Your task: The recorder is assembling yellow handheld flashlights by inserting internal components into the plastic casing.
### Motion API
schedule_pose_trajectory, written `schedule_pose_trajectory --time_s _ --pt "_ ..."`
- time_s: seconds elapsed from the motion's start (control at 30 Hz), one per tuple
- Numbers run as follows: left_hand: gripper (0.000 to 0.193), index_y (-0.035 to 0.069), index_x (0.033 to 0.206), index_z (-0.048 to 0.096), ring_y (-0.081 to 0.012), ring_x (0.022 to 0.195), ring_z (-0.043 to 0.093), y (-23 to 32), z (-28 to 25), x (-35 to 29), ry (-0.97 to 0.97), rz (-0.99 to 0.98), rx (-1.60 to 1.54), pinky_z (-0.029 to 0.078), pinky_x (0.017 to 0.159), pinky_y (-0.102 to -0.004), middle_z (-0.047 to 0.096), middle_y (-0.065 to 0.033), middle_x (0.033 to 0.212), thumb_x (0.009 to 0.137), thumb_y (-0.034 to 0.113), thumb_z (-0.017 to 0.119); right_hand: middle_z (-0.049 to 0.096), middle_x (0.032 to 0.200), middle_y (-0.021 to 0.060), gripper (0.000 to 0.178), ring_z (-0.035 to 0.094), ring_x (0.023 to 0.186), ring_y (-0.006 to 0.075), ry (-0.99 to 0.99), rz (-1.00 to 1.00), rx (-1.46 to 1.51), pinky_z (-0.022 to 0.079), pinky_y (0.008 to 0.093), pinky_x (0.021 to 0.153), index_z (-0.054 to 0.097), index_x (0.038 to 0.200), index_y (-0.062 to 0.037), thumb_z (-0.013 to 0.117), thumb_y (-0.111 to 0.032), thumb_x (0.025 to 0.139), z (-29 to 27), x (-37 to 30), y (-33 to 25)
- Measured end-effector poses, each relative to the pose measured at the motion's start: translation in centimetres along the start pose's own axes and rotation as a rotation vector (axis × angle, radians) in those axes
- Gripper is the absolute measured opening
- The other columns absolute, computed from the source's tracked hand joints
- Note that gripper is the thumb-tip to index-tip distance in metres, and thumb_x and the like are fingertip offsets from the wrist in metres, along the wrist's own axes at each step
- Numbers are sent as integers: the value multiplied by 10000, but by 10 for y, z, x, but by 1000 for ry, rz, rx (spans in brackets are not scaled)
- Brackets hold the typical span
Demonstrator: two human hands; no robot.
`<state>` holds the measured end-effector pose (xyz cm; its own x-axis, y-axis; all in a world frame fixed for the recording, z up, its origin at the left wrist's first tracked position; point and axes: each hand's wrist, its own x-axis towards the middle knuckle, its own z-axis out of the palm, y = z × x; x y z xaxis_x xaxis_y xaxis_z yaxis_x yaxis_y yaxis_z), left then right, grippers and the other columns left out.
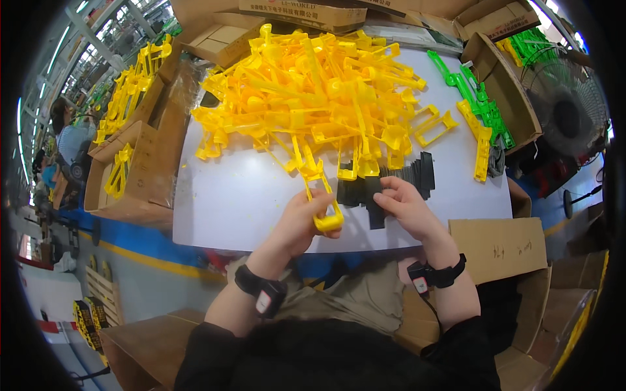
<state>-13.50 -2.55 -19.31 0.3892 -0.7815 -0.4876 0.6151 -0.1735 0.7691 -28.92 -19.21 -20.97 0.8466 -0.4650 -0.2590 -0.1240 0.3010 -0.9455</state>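
Hand, left (300, 220) — closed round yellow frame (328, 223), partly hiding it | right hand (409, 207) — pinching black strip (375, 212), upper end indistinct

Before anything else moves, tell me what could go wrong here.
The yellow piece in the left hand reaches up to the heap of yellow parts, so pulling it might snag or shift its neighbours. The black strip at the right hand lies against other black strips, so moving it could drag some along. The heap is loosely tangled; a bump might slide parts onto the strips.
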Motion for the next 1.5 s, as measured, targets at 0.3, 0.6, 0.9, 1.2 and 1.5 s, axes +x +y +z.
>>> schedule_pose_trajectory --time_s 0.3,0.6,0.9,1.2,1.5 --pt "189 57 909 489 -128 612 612 -24 -1 12 68 190 286 478 538 -251 544 -19 786 907 211 599 594 781 9 226 580 679 89 -63 82 128 498 241 615 515 1054 -5 622 -99 879 24 5 24" --pt "268 1 1060 483 -136 790 643 -70 0 19 -36 372 305 528 677 -255 618 -82 916 855 58 646 525 689 -20 247 452 597 36 37 -72 -192 384 204 522 514 807 -51 718 -191 811 30 14 50" --pt "132 6 1021 506 -80 783 568 -63 1 22 20 386 58 471 717 -229 603 -52 928 944 111 524 571 889 63 340 542 766 106 -80 -170 -303 468 254 697 490 1016 -1 688 -211 836 42 6 37" --pt "110 20 934 545 -75 768 565 -51 2 13 13 364 128 467 686 -224 613 -34 843 884 82 620 523 951 74 322 560 842 123 -183 -66 -170 475 273 683 387 1117 -13 581 -136 891 44 -2 40" --pt "171 -4 1012 557 -104 744 610 -49 16 19 46 322 -111 506 682 -239 641 -63 854 882 86 622 491 1154 161 539 518 1053 197 -237 -170 -169 454 314 858 228 1285 -28 576 -152 893 56 -7 31"
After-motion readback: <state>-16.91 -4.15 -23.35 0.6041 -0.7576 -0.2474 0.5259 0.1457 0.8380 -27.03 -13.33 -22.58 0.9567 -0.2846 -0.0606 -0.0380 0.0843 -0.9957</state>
